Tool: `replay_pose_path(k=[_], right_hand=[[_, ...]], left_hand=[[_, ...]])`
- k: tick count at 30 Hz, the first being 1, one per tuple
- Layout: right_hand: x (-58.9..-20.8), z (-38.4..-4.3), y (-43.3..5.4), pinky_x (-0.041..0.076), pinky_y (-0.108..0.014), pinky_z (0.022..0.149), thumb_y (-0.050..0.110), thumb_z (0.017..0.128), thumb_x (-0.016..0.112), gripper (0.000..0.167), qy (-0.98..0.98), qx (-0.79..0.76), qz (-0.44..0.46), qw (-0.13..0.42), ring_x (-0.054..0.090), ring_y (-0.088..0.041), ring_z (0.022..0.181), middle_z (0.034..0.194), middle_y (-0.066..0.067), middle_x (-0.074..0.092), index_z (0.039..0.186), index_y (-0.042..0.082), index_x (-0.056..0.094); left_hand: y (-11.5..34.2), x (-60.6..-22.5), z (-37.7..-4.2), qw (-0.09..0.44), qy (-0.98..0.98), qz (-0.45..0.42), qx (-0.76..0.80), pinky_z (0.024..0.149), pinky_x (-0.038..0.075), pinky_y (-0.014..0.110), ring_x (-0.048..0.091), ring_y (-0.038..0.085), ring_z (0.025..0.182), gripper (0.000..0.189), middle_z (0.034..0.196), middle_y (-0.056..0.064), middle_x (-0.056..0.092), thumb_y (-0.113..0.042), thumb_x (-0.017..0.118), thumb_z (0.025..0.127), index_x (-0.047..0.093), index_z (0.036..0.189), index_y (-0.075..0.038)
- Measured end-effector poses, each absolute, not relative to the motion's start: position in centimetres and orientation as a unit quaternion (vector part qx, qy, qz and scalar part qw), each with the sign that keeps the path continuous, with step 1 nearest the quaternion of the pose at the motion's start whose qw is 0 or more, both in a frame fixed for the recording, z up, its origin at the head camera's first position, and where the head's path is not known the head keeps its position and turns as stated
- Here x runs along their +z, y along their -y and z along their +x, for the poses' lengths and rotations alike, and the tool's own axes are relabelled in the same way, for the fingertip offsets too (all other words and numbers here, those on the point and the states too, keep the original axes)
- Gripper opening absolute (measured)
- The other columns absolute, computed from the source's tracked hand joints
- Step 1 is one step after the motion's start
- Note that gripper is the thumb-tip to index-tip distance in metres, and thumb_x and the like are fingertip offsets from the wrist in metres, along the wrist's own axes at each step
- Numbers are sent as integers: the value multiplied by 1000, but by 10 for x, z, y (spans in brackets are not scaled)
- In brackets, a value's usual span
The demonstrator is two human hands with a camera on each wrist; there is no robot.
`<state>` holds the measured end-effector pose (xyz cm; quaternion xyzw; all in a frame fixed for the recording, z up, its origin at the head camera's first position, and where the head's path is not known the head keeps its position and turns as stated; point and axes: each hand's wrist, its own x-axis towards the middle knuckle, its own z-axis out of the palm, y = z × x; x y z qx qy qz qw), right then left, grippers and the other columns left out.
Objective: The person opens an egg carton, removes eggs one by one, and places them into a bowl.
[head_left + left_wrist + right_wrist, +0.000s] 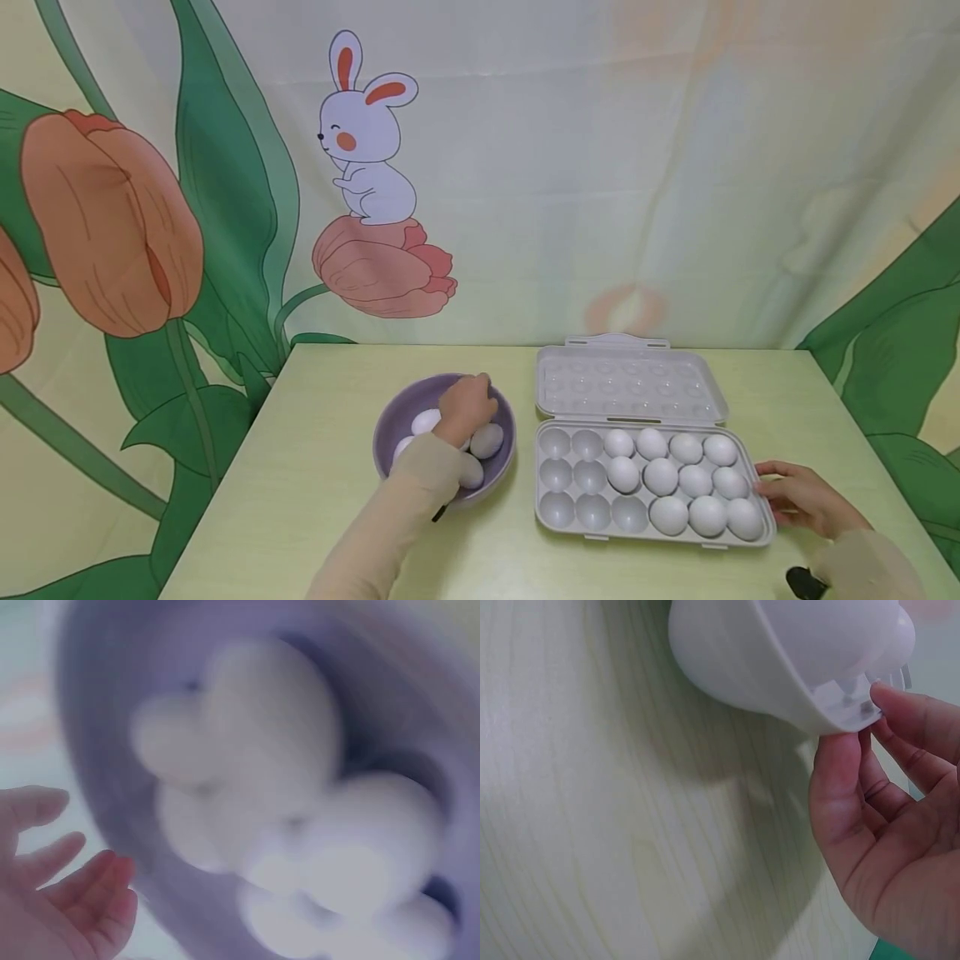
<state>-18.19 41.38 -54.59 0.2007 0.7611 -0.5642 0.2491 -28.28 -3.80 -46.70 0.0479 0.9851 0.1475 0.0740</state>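
A purple bowl (384, 425) holds several white eggs (487, 440). Over it is my left hand (467, 408), its fingers loosely bent. In the left wrist view the left hand (71, 900) has nothing between its fingers, and the eggs (270, 727) beside it look blurred. An opened plastic egg carton (592, 510) lies right of the bowl, with white eggs (661, 477) in its middle and right cups. My right hand (813, 498) is at the carton's right end. The right wrist view shows the right hand (900, 810) pinching the carton's rim (825, 724) between thumb and fingers.
The carton's lid (630, 383) lies folded back towards the rear edge of the pale wood-grain table (300, 467). Behind the table hangs a printed cloth (525, 208) with a rabbit and tulips. Bare cups (557, 475) show at the carton's left side.
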Motion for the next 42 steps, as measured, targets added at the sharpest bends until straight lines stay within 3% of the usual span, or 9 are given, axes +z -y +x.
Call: replay_pose_path(k=[6,13,22,26,30,34,42], right_hand=[[-546,-181,-413,46,-30,62,17,79,62,49,-761,-565,199,248,54,-14,68,76,2,57,117,-4,40],[-546,-180,-413,46,-30,61,18,79,63,49,-761,-565,201,248,54,-13,68,75,2,58,117,-3,41],[-546,-180,-413,46,-30,61,18,80,62,51,-762,-564,202,248,54,-13,68,75,2,58,119,-5,38],[-547,-180,-414,46,-30,62,18,80,62,52,-760,-566,203,248,55,-13,68,75,2,58,120,-5,38],[-548,-181,-414,47,-30,62,18,80,63,52,-759,-567,202,248,55,-13,69,76,2,58,120,-4,38],[-548,-182,-414,47,-30,62,19,79,63,57,-762,-561,207,249,54,-14,70,78,1,58,123,-4,35],[-547,-183,-415,47,-30,63,21,79,63,60,-764,-557,207,251,54,-14,71,79,1,58,124,-5,33]], left_hand=[[2,-455,-272,59,-976,116,177,63,46,37,58,22,91,36,111,5,58,-28,54,81,55,115,-17],[-38,-456,-254,77,-955,183,219,65,46,30,60,19,88,38,105,3,63,-29,57,75,58,110,-14],[-74,-490,-225,116,-943,178,256,65,44,24,58,13,86,44,102,0,63,-36,62,71,58,110,-15],[-86,-508,-214,117,-942,169,266,61,42,23,56,10,78,47,96,-2,62,-40,65,70,58,108,-13],[-98,-527,-208,92,-953,155,245,55,39,24,52,8,69,47,88,-4,58,-46,65,68,58,103,-16],[-107,-537,-201,54,-966,140,212,56,42,26,54,12,75,49,95,-1,55,-46,63,69,56,109,-18],[-116,-546,-191,-30,-977,137,158,55,41,25,53,14,76,38,93,-2,51,-41,65,72,54,98,-17]])
